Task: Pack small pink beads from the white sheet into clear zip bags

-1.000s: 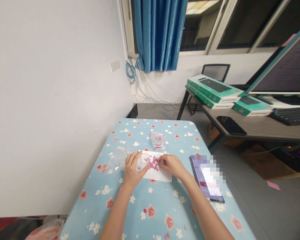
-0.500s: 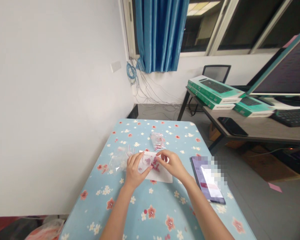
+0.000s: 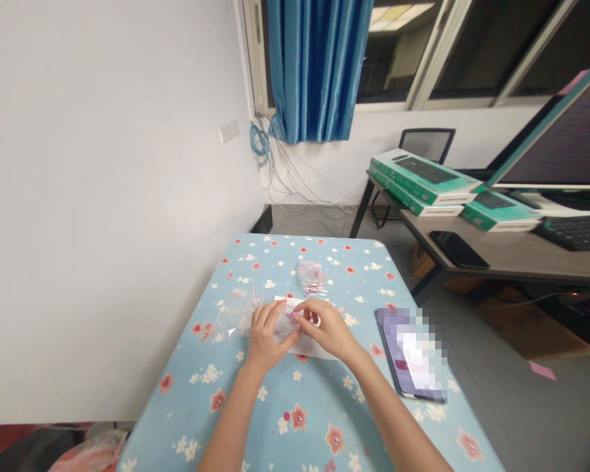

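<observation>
White sheet (image 3: 305, 347), on flowered counter (image 3: 314, 400), under both hands; likely light, thin, easily creased, best held by edges. Left hand (image 3: 266, 334): grip spread, at left edge. Right hand (image 3: 324, 326): fingertips close together; whether pinching anything, cannot tell.

Fairly bright, even light covers the wall (image 3: 103, 196) and table (image 3: 305, 452), with soft shadow between the 2 arms (image 3: 386, 403). A ceiling light (image 3: 400, 16) shows in the mostly dark window (image 3: 476, 69). The curtain (image 3: 314, 72) shines in streaks; the clear bag (image 3: 236, 314) glints. Coarse squares cover the right side of the phone (image 3: 391, 334). Fine detail looks soft.
</observation>
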`<state>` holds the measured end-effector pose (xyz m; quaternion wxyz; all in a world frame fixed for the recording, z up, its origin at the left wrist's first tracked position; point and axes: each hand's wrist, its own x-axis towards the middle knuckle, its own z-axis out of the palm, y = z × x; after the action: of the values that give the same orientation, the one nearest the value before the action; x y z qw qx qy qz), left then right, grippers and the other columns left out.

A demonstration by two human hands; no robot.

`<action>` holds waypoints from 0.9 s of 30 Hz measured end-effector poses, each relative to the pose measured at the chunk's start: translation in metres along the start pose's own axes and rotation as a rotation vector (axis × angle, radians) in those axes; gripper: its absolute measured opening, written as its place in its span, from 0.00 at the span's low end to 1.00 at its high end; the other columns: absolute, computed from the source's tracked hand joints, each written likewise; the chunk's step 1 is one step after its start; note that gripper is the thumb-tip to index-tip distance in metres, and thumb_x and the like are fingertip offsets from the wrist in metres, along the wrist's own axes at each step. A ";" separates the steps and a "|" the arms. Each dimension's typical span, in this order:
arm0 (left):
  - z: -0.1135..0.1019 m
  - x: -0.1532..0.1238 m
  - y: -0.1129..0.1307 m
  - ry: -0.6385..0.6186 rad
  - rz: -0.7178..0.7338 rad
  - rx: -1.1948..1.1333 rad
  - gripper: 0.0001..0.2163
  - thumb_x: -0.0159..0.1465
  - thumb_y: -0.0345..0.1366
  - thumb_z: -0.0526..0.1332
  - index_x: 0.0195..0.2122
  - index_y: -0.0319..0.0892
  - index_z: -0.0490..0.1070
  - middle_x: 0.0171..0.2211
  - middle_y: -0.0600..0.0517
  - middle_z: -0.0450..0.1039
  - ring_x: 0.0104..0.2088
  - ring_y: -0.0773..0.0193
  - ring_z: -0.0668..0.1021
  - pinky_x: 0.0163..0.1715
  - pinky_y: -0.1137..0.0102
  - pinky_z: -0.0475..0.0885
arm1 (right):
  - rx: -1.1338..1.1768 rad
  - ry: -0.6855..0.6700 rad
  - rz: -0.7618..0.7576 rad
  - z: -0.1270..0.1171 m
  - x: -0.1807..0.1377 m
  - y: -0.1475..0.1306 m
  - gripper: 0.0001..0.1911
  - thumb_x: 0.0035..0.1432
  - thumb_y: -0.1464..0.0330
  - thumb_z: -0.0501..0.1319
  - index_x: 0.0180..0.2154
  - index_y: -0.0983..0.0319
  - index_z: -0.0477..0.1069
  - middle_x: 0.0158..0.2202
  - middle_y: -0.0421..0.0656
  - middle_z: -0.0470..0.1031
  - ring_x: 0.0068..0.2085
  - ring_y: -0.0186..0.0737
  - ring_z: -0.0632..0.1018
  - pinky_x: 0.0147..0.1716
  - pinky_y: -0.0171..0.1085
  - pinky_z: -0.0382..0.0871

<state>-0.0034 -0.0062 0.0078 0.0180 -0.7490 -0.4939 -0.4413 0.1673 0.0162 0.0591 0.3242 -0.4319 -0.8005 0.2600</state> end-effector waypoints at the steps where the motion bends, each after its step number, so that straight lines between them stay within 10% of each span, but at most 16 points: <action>1: 0.000 0.000 0.000 -0.001 0.001 0.001 0.24 0.58 0.41 0.63 0.55 0.42 0.62 0.46 0.44 0.71 0.46 0.55 0.73 0.47 0.59 0.68 | 0.000 -0.002 -0.002 0.000 0.000 0.000 0.08 0.61 0.65 0.57 0.37 0.60 0.72 0.26 0.39 0.70 0.28 0.34 0.70 0.33 0.34 0.61; 11: 0.000 -0.001 -0.004 0.021 -0.059 -0.027 0.24 0.58 0.43 0.63 0.54 0.42 0.63 0.46 0.44 0.71 0.47 0.54 0.73 0.48 0.58 0.68 | -0.017 0.044 0.058 -0.017 -0.001 0.015 0.10 0.61 0.63 0.56 0.39 0.60 0.72 0.27 0.39 0.71 0.27 0.34 0.69 0.32 0.34 0.63; 27: -0.004 0.002 -0.004 0.043 -0.099 -0.053 0.22 0.59 0.42 0.62 0.53 0.41 0.64 0.45 0.44 0.72 0.46 0.55 0.73 0.48 0.59 0.68 | -0.195 -0.253 0.132 -0.010 -0.009 0.057 0.08 0.53 0.70 0.60 0.35 0.60 0.77 0.27 0.41 0.74 0.28 0.35 0.71 0.29 0.32 0.58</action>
<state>-0.0084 -0.0042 0.0098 -0.0132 -0.7141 -0.5182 -0.4705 0.2076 0.0377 0.0234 0.1597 -0.4766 -0.8263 0.2540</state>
